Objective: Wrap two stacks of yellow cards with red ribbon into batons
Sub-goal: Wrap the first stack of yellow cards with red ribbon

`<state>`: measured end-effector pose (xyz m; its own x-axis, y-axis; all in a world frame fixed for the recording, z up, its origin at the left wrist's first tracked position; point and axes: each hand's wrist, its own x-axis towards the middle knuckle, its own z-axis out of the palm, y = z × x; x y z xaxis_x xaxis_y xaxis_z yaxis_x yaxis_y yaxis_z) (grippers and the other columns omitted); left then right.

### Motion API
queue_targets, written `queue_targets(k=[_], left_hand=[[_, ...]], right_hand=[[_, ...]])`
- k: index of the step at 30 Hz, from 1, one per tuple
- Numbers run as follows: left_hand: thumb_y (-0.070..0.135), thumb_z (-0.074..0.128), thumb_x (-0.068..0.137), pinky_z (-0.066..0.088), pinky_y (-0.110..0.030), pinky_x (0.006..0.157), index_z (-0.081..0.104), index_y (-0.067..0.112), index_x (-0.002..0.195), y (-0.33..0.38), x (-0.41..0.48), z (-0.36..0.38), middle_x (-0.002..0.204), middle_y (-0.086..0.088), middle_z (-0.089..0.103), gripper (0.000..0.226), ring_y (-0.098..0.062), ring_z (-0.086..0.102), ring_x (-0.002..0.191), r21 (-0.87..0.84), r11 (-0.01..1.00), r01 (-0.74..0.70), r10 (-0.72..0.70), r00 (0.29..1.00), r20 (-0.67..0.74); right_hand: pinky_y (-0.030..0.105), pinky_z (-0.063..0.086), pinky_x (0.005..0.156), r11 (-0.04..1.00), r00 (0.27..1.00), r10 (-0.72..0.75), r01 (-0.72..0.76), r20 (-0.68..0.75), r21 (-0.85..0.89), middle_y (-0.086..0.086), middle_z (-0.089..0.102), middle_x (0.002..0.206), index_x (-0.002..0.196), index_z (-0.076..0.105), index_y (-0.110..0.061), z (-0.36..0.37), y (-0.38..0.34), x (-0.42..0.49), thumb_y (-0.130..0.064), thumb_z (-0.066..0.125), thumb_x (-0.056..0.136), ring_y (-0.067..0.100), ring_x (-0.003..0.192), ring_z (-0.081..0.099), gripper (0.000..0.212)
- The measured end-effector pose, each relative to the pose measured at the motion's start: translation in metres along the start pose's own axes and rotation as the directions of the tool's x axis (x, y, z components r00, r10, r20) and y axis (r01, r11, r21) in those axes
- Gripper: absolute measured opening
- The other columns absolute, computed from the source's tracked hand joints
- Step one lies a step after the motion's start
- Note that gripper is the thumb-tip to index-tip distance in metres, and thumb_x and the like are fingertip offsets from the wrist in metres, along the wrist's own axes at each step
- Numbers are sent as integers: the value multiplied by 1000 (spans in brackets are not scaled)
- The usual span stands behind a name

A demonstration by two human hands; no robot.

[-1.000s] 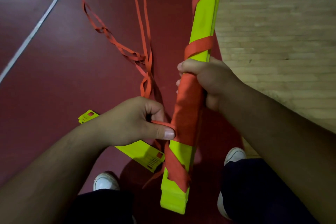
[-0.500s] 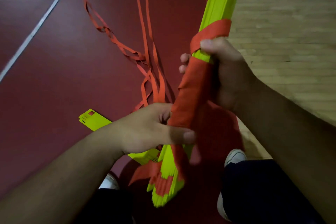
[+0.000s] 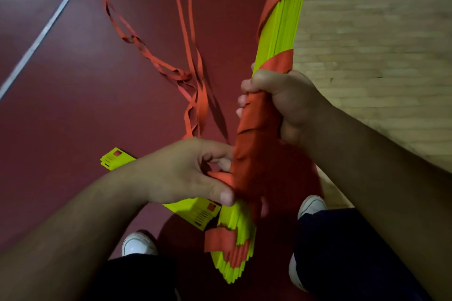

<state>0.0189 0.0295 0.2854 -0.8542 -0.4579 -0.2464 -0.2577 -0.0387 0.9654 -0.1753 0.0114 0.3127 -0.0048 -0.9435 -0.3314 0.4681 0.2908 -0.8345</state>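
A long stack of yellow cards (image 3: 281,32) runs from the top of the view down between my legs, its lower end fanned out. Red ribbon (image 3: 256,154) covers its middle in a thick band and spirals higher up. My right hand (image 3: 286,102) grips the stack just above the thick band. My left hand (image 3: 193,171) pinches a short end of ribbon against the band's left side. Loose ribbon (image 3: 193,95) trails from there across the floor. A second stack of yellow cards (image 3: 195,210) lies on the floor, mostly hidden under my left hand.
I stand on a dark red floor (image 3: 61,105) with white lines; light wooden flooring (image 3: 379,44) begins on the right. My white shoes (image 3: 137,244) show at the bottom, either side of the stack's lower end.
The stack has tilted so its top leans right and turned, showing the card edges with the lower end fanned. My right hand shifted with it; my left hand stays on the ribbon.
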Motion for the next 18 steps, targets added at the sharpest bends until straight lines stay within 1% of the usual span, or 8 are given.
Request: queue_targets(k=[2,6,8,11,13,16,17,18], left_hand=[[18,81,73,53,-37,80,65,4,121,-2,0,-3,103,-17,72,52,-23,65,91,-66,998,-15,15,1000,-1],[10,81,70,42,-15,50,72,26,108,-4,0,-6,88,6,72,42,-10,51,61,-14,1000,-2,1,998,-59],[26,87,68,39,-13,49,73,28,99,-3,2,-4,77,12,67,35,-3,48,56,-57,998,-24,24,1000,-7],[60,78,68,37,-10,47,69,35,80,-1,2,-1,60,19,57,29,6,44,49,-73,997,0,7,995,98],[59,76,72,33,-12,46,67,37,72,1,1,3,53,20,53,23,5,41,45,-53,999,-9,17,989,144],[27,78,79,33,-17,44,63,29,71,0,3,7,54,11,45,17,0,37,47,-19,999,-42,42,999,9],[23,78,79,35,-22,45,62,23,72,-3,4,8,55,4,44,17,-3,38,49,14,999,-31,32,996,-82],[27,80,77,38,-28,47,62,16,73,-6,5,8,56,-4,46,22,-5,41,53,83,997,-10,25,985,-172]], right_hand=[[33,52,56,994,998,14,-21,68,106,6,46,70,80,49,-18,-1,-2,-1,3,58,69,17,56,50,25],[32,52,59,973,982,-8,-36,191,229,5,46,74,94,44,-21,-3,-7,-3,0,52,70,17,60,49,33],[32,53,60,964,969,-27,-40,247,264,5,47,76,98,42,-21,-2,-6,-4,0,49,72,17,60,50,35],[31,53,60,942,938,-66,-55,342,331,5,50,76,99,42,-21,0,-5,-8,-1,45,75,17,62,51,31],[30,53,62,931,925,-82,-61,370,359,5,54,76,98,45,-19,1,-7,-11,-3,44,76,17,63,53,27],[31,55,64,977,967,-51,-3,251,212,10,64,81,96,55,-15,0,-12,-8,-10,53,88,22,69,62,10],[31,55,62,992,986,-41,21,161,124,12,65,84,92,58,-14,1,-13,-6,-16,58,92,25,72,63,2],[31,56,60,998,997,-40,38,58,45,15,65,87,88,60,-14,1,-12,-3,-23,63,92,28,74,63,10]])
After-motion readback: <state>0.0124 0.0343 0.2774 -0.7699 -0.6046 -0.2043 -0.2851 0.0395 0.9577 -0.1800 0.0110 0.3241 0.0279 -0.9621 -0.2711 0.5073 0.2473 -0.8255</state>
